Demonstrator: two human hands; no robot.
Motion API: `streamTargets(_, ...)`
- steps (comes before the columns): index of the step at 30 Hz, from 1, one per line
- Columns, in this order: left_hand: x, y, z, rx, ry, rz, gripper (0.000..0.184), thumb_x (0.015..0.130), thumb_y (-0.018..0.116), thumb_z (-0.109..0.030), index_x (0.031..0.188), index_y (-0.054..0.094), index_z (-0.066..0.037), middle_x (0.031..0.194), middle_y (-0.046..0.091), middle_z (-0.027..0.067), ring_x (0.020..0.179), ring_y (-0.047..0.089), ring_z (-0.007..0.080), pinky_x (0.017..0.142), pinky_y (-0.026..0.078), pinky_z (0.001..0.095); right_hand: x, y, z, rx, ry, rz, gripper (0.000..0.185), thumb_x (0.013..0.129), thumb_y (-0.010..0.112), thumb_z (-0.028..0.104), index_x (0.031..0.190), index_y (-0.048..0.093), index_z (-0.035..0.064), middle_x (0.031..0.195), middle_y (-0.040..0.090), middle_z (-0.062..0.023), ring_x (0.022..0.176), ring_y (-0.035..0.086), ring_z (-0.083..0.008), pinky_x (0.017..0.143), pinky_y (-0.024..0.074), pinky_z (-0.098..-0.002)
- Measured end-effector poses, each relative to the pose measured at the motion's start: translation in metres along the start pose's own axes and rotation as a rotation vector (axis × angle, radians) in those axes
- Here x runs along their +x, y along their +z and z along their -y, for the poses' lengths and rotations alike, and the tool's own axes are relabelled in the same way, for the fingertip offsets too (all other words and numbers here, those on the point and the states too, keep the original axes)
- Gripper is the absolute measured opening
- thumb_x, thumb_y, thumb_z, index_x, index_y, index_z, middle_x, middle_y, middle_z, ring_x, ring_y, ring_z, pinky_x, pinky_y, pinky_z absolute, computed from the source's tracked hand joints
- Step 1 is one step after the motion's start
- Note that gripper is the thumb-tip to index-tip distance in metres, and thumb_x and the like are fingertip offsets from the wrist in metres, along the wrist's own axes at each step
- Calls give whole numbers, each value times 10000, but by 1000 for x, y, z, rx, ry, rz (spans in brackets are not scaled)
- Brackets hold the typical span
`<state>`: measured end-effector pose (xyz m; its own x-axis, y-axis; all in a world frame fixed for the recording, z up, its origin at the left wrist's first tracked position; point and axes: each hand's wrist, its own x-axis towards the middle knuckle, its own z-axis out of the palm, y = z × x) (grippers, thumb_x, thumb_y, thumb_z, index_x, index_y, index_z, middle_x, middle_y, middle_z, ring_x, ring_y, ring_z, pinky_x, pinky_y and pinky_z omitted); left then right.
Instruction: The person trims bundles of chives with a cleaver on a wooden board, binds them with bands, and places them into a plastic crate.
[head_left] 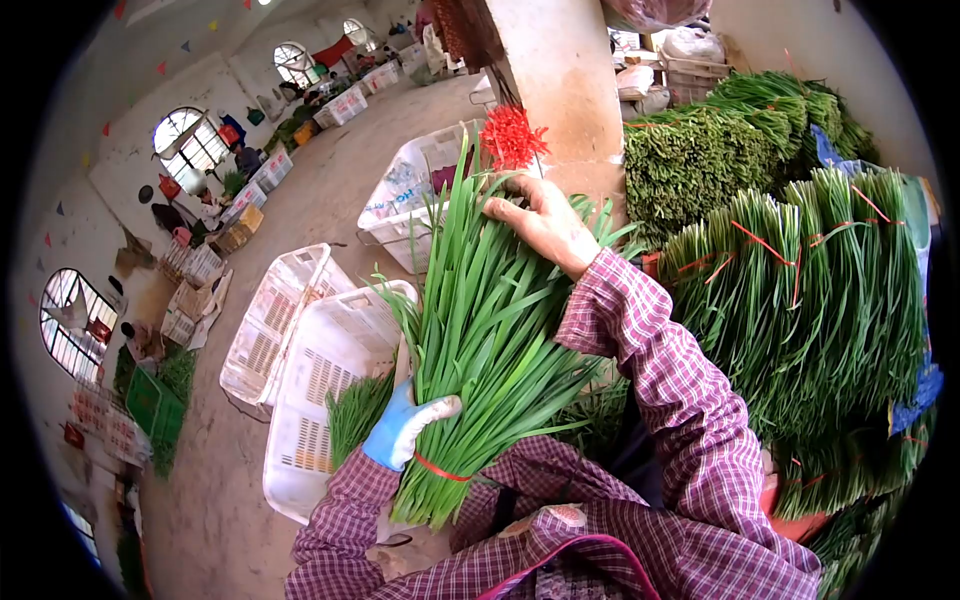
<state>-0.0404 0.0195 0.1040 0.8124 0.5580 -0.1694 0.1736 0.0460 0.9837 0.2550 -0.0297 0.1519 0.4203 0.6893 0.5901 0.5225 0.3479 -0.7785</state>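
L hand [408, 428], R hand [548, 222] w/greens [490, 340], blurry txt [396, 203]

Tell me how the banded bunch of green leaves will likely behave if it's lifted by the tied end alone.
The bunch will probably flop at its free ends, since the leaves are long, thin and spread apart there. The tied end should stay fairly compact, as the red band gathers it.

The gloved left hand [410, 424] grips a green bundle [492, 335] beside its red band [441, 469]. The right hand [545, 222] touches its upper leaves.
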Motion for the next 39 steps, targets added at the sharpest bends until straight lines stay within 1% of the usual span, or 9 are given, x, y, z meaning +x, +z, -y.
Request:
streamTargets(7, -13, -20, 13, 35, -71, 23, 507, 828, 713, -120, 1274, 525, 29, 1145, 632, 75, 1002, 604, 131, 942, 470, 292, -29, 5, -8, 109, 109, 49, 444, 856, 655, 315, 1140, 625, -25, 1126, 632, -182, 1033, 618, -291, 906, 471, -366)
streamTargets(11, -24, -30, 27, 17, -106, 26, 488, 835, 716, -121, 1262, 535, 30, 1132, 638, 73, 973, 616, 122, 910, 487, 285, -55, 10, -3, 221, 102, -178, 318, 860, 668, 215, 1110, 643, 21, 1058, 639, -169, 989, 627, -258, 860, 482, -366)
streamTargets(14, -35, -28, 36, -12, -107, -7, 463, 831, 724, -100, 1239, 547, 28, 1090, 651, 73, 935, 628, 118, 868, 506, 269, -73, 17, -8, -110, -134, -270, 236, 840, 673, 210, 1010, 651, 47, 942, 619, -140, 910, 596, -322, 806, 466, -407)
streamTargets(21, -49, -22, 67, 16, -182, -67, 545, 777, 778, -147, 1234, 549, 41, 1092, 651, 77, 939, 624, 123, 863, 506, 276, -97, 28, -5, -449, -200, -133, 274, 809, 707, 249, 951, 656, 20, 859, 608, -135, 864, 590, -319, 737, 434, -442)
streamTargets(22, -51, -21, 71, 9, -178, -76, 534, 776, 777, -129, 1230, 553, 42, 1085, 658, 80, 931, 630, 125, 856, 511, 273, -89, 23, -3, -393, 76, 131, 305, 807, 716, 257, 971, 663, 6, 899, 645, -143, 875, 614, -299, 774, 454, -415)
streamTargets(25, -53, -17, 78, -30, -151, -100, 469, 778, 761, -23, 1190, 549, 50, 1021, 671, 116, 875, 671, 161, 816, 563, 285, -95, 32, -16, -179, 83, 110, 299, 771, 699, 285, 923, 696, 28, 767, 655, -174, 727, 636, -345, 702, 478, -435)
streamTargets(30, -56, -12, 93, 25, -190, -95, 462, 781, 767, -26, 1188, 560, 48, 1036, 672, 103, 871, 662, 154, 821, 554, 282, -106, 28, -32, 289, 363, 305, 308, 847, 709, 213, 1048, 655, -14, 743, 661, -48, 704, 571, -69, 664, 486, -284)
streamTargets(33, -55, -6, 101, -33, -227, -130, 509, 759, 795, -49, 1199, 557, 40, 1056, 667, 101, 908, 652, 158, 833, 549, 289, -111, 24, -42, 321, 344, 338, 307, 861, 700, 200, 1076, 646, -12, 742, 654, -33, 704, 553, -57, 668, 483, -266)
streamTargets(39, -55, -3, 125, 25, -113, -105, 477, 778, 742, 15, 1205, 532, 50, 1005, 669, 126, 856, 676, 186, 788, 588, 317, -122, 25, -47, 90, 288, 151, 192, 751, 724, 151, 875, 691, 9, 779, 676, -155, 726, 669, -224, 686, 498, -350)
